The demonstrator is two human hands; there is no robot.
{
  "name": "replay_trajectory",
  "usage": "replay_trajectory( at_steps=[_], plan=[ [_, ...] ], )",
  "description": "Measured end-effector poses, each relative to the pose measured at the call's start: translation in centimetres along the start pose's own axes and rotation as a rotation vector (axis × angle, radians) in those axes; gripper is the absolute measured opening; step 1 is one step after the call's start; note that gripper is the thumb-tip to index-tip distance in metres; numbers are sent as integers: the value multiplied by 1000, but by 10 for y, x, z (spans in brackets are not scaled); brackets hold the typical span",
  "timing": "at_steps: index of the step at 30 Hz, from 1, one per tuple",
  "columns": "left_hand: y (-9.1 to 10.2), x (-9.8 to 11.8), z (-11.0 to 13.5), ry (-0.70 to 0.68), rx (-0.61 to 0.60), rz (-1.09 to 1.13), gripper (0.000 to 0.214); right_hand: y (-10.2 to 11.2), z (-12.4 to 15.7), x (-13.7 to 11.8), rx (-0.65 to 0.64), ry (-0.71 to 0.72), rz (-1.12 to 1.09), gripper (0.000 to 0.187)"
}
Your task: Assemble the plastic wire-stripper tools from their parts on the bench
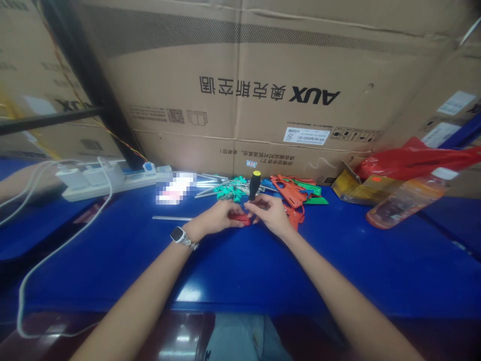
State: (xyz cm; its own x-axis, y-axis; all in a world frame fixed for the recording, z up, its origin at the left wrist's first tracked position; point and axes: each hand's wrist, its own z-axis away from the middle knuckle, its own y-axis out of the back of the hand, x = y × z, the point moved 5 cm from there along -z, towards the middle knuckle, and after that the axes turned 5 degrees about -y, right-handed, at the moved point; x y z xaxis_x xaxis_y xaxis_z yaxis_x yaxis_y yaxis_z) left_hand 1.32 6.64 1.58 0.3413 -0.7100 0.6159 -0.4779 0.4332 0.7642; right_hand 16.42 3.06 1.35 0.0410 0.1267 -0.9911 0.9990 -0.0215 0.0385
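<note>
My left hand (218,216) is closed on a small red plastic part (240,219) just above the blue table (338,260). In my right hand (273,214) a screwdriver with a black handle and yellow cap (255,185) stands upright, its tip hidden by my fingers near the red part. A thin metal rod (171,218) reaches out leftward from behind my left hand; whether it joins the red part I cannot tell. Beyond my hands lie teal plastic pieces (229,189) mixed with metal rods (210,186). Orange plastic pieces (289,190) and green ones (311,188) are heaped to the right.
A white power strip (108,183) with plugs and a trailing white cable (62,250) occupies the left. A lit phone-like screen (175,189) is blurred out. Rightward, a drink bottle (411,198) leans by an open carton (356,188). A large cardboard box (240,65) walls the back.
</note>
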Motion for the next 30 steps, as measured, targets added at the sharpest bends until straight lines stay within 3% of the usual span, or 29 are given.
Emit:
replay_trajectory(
  at_steps=[4,11,16,19,23,26,30],
  plan=[
    [0,2,0,23,-8,8,26,2,-1,5,31,5,-24,42],
    [0,4,0,27,-25,7,28,3,-1,-8,-14,58,10,40],
    [4,12,-1,-41,88,-70,25,11,0,-12,63,79,50,40],
    [2,16,-3,-83,106,-84,16,22,2,-12,155,46,236,33],
    [-3,17,-5,-113,79,-104,14,35,3,-15,293,7,712,24],
    [-4,16,-7,-126,71,-134,15,38,4,-16,306,-78,991,21],
    [-4,18,-8,-156,61,-206,17,35,8,-16,296,-172,1185,18]
  ],
)
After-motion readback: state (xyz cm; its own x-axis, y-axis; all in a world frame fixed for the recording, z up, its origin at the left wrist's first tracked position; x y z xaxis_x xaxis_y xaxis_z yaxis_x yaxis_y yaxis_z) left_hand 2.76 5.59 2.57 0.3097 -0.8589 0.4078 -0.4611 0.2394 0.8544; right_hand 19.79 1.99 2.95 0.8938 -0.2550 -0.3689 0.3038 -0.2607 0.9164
